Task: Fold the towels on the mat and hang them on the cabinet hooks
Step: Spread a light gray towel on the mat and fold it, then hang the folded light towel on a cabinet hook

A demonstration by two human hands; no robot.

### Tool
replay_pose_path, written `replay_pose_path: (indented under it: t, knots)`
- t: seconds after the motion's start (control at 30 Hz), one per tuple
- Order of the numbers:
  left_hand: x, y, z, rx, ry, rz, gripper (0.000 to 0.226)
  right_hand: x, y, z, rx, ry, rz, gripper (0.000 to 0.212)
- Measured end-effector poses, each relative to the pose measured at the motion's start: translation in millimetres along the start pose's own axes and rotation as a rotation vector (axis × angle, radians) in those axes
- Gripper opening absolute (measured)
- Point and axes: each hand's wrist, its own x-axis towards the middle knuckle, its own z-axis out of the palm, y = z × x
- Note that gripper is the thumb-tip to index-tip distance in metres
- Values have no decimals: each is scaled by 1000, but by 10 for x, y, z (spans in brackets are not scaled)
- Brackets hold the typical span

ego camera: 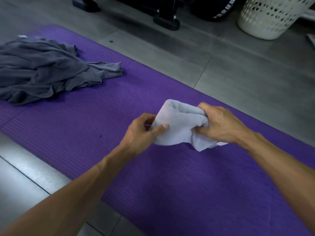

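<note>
Small pale grey cloth towel [177, 123] bunched above ribbed purple foam mat [85, 126]; left hand [143, 130] pinches its left edge, right hand [219, 123] grips the right end; crumpled dark grey towel [42, 70] lies far left on mat; white perforated plastic basket [271, 16] on floor

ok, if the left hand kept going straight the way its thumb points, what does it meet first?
The left hand points right, so past the light towel it already pinches, it would likely meet the right hand gripping the other end. Depth is unclear.
</note>
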Motion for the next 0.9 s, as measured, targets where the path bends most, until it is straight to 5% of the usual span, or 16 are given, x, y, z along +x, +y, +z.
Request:
replay_pose_path:
  t: [0.1, 0.57, 0.9]
  knots:
    - [32, -72, -58, 274, 94, 18, 27, -23, -1, 15, -38, 82, 115, 37]
    - [-212, 786, 156, 837, -288, 250, 27, -447, -111, -300, 296, 182, 525, 44]
    - [-770, 2489, 201, 994, -475, 388, 29, -1323, -359, -1928, 379, 239, 759, 47]
